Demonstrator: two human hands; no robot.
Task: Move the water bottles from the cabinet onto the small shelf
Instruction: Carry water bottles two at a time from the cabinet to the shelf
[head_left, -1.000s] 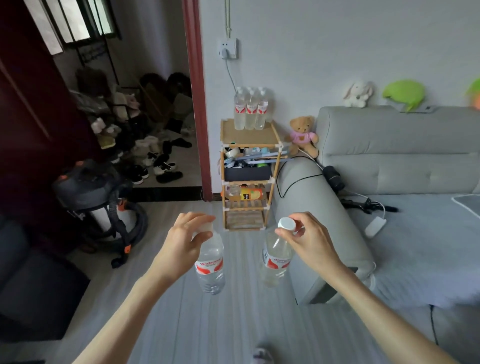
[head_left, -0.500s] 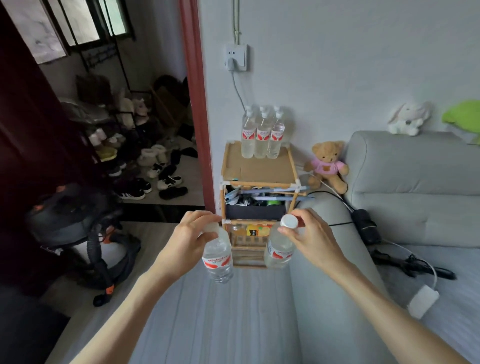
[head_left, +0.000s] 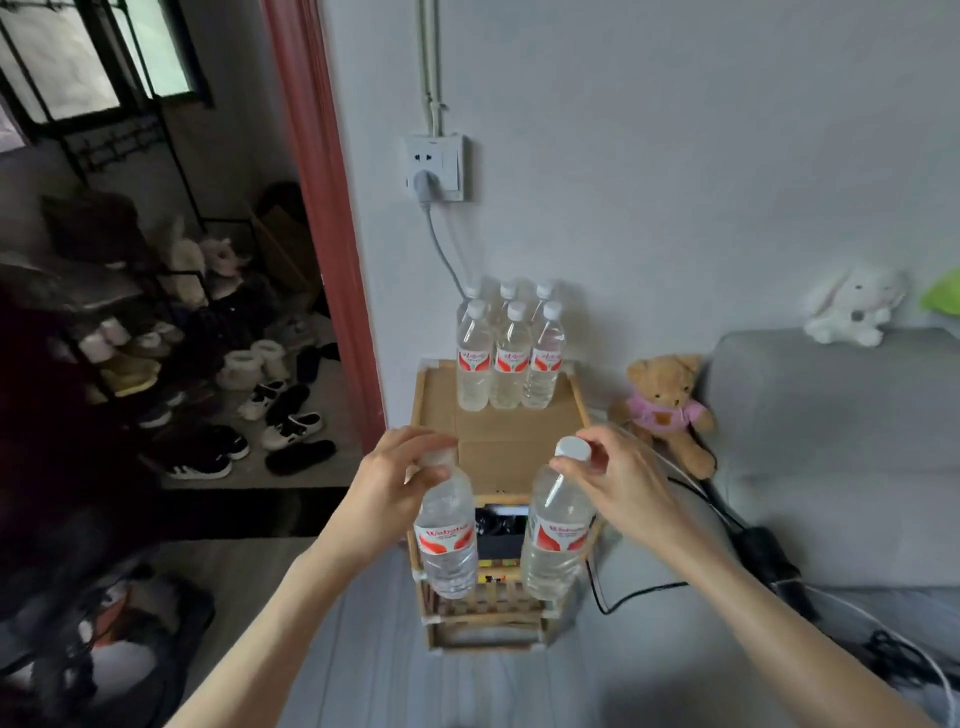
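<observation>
A person's left hand grips a clear water bottle by its cap and neck, fingers curled over the top, the bottle hanging below. The right hand pinches the white cap of a second water bottle between thumb and fingertips. Both bottles hang in front of the small wooden shelf, where six water bottles stand in two rows near the wall.

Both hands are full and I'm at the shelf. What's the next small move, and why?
Probably set both bottles on the shelf top, in front of the standing bottles. The left hand and right hand hold theirs by the neck, and that cardboard is bare.
</observation>
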